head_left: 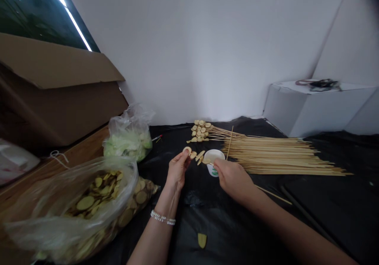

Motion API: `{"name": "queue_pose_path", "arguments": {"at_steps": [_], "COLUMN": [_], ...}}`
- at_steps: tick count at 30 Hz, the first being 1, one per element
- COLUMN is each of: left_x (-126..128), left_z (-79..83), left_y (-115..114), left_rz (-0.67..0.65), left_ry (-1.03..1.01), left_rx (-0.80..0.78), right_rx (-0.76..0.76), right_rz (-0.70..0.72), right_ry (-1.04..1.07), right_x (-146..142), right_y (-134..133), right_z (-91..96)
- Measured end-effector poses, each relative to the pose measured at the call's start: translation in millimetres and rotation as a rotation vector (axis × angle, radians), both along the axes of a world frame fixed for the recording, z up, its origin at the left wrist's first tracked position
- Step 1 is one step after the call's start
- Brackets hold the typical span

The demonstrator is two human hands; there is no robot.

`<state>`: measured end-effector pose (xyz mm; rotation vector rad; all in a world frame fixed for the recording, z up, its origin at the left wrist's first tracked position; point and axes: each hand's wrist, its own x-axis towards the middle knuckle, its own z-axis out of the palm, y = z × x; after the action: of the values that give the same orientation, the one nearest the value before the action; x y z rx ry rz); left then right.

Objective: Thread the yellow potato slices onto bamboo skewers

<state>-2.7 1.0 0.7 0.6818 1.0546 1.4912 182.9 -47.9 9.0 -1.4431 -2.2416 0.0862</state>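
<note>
My left hand (178, 168) is closed, thumb and fingers pinching a pale potato slice (187, 150). Closed around a bamboo skewer (274, 194) is my right hand (233, 178); the skewer's free end sticks out beyond that wrist. Between the two hands, several potato slices (200, 155) sit in a row along the skewer. Just behind the right fingers stands a white paper cup (213, 154) with a green print. A finished bunch of skewers with slices on their tips (200, 130) lies beyond the hands.
Many bare bamboo skewers (284, 156) lie at the right. An open plastic bag of potato slices (100, 194) stands left, with a bag of pale green vegetable (130, 136) behind it. One loose slice (202, 240) lies in front. A cardboard box (59, 103) and a white box (319, 107) flank the table.
</note>
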Motion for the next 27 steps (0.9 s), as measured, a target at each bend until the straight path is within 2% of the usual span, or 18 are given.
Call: {"name": "queue_pose_path", "arguments": {"at_steps": [6, 16, 23, 27], "left_x": [-2.0, -6.1, -5.2, -4.2], "left_z": [2.7, -2.4, 1.9, 2.3], "left_y": [0.0, 2.5, 0.3, 0.8], "left_rz": [0.010, 0.001, -0.089, -0.075], "left_ry": [-0.005, -0.025, -0.119, -0.166], "left_rx": [-0.016, -0.065, -0.003, 0.028], "right_rx": [0.078, 0.113, 0.103, 0.099], "right_rz": [0.009, 0.011, 0.031, 0.025], "right_ry": [-0.033, -0.026, 0.046, 0.031], "right_x": [-0.1, -1.7, -0.6, -1.0], "right_y": [2.1, 3.1, 5.8, 3.8], "right_z": [-4.0, -7.3, -7.5, -7.3]}}
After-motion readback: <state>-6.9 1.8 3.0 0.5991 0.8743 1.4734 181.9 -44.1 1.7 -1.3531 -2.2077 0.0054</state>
